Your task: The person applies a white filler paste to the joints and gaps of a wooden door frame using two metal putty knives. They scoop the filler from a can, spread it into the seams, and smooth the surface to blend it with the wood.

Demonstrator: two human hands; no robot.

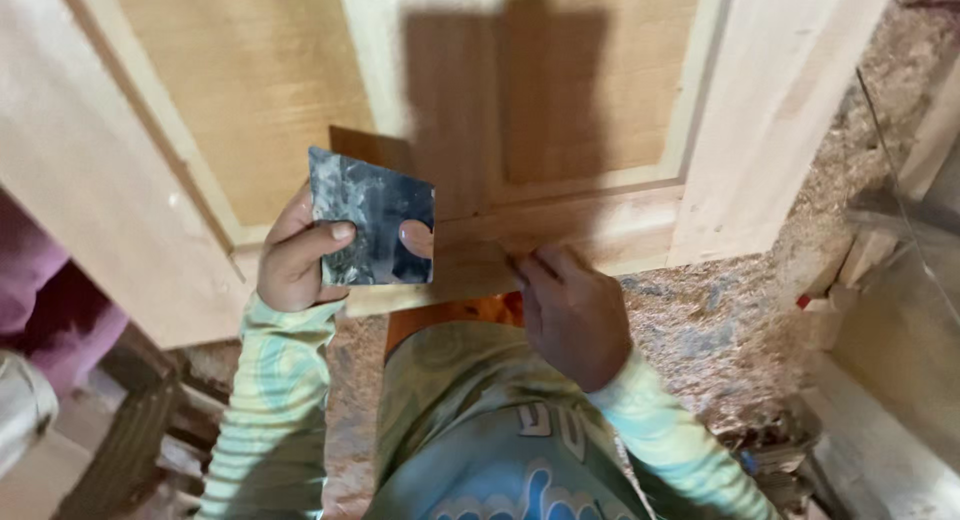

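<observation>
Hands work at a pale wooden panelled door (pixel 560 210): the left hand (pixel 295 260) has its grip clamped on a square, smeared metal scraper blade (pixel 372 218), while right hand (pixel 570 315) fingertips press together against the door's smooth bottom rail above the sawdust-strewn floor (pixel 700 330).

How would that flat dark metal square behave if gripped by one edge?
The dark smeared metal square likely stays stiff: it sits flat, unbent, in the left hand. Probably light, since fingertips alone support it. Its glossy face may be slippery.
</observation>
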